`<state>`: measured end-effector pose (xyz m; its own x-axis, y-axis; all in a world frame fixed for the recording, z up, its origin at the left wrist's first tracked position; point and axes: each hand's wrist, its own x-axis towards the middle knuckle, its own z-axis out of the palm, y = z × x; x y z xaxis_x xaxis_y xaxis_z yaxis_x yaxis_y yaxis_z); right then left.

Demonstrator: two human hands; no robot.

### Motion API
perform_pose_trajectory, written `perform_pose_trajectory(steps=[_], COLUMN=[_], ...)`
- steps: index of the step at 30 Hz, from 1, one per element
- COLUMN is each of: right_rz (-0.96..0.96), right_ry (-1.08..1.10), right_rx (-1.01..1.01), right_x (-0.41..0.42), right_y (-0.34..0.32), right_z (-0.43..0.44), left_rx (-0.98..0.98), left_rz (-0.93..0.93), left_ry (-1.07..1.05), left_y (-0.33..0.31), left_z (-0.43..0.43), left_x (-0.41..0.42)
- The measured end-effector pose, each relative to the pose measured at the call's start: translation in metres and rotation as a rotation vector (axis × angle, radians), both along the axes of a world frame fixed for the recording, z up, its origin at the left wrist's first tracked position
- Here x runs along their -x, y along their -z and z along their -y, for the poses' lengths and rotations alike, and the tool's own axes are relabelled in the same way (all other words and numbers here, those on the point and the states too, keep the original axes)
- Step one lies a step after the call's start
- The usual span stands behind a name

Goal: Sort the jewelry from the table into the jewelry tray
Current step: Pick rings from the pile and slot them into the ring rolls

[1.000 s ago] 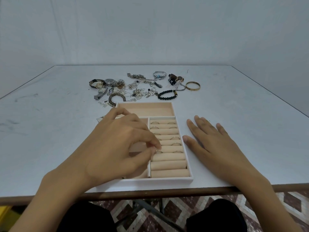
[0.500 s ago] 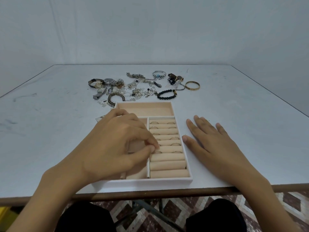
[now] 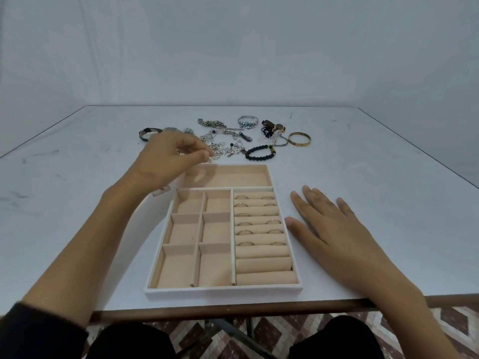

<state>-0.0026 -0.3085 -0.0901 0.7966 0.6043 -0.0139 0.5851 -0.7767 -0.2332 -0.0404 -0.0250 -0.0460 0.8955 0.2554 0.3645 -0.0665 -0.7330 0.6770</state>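
Observation:
A white jewelry tray [image 3: 223,291] with beige lining lies near the table's front edge. Several rings [image 3: 259,221] sit in its roll slots on the right; its square compartments and long far compartment hold nothing. Loose jewelry [image 3: 228,141] lies beyond the tray: silver chains, a black bead bracelet [image 3: 260,153], a gold bangle [image 3: 299,139], a silver bangle [image 3: 248,121] and a black-strap watch [image 3: 147,133]. My left hand [image 3: 168,159] hovers over the tray's far left corner, fingertips pinched beside small silver pieces; whether it holds one is unclear. My right hand [image 3: 329,229] rests flat beside the tray.
A small paper tag [image 3: 162,190] lies under my left wrist, just left of the tray. The table's brown front edge [image 3: 233,309] runs right below the tray. A brown watch [image 3: 273,126] lies at the back of the pile.
My left hand has lifted off the ring rolls and moved away from me to the edge of the jewelry pile, uncovering the tray's left compartments. My right hand has stayed put.

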Motion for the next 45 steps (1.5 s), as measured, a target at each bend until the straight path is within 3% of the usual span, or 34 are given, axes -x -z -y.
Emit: perform_pose_trajectory(steps=[11, 16, 21, 25, 34, 40, 45], right_rz=[-0.016, 0.026, 0.159, 0.117, 0.186, 0.106, 0.043], right_ry=[0.009, 0.022, -0.023, -0.050, -0.118, -0.116, -0.207], right_rx=[0.007, 0.067, 0.169, 0.204, -0.032, -0.125, -0.120], right_x=[-0.002, -0.002, -0.019, -0.056, -0.123, -0.152, -0.163], right_y=[-0.005, -0.025, -0.053, -0.075, -0.069, -0.055, -0.048], right_z=[-0.002, -0.004, -0.018, -0.041, -0.135, -0.181, -0.188], left_rx=[-0.088, -0.244, -0.321, -0.325, -0.336, -0.385, -0.453], left_rz=[-0.135, -0.129, -0.192, -0.197, -0.196, -0.143, -0.210], left_ry=[-0.221, -0.373, -0.406, -0.415, -0.426, -0.441, -0.368], left_y=[0.014, 0.024, 0.029, 0.032, 0.034, 0.037, 0.040], left_z=[-0.039, -0.048, -0.057, -0.057, -0.063, -0.062, -0.060], left_x=[-0.075, -0.086, -0.088, -0.087, -0.085, -0.086, -0.089])
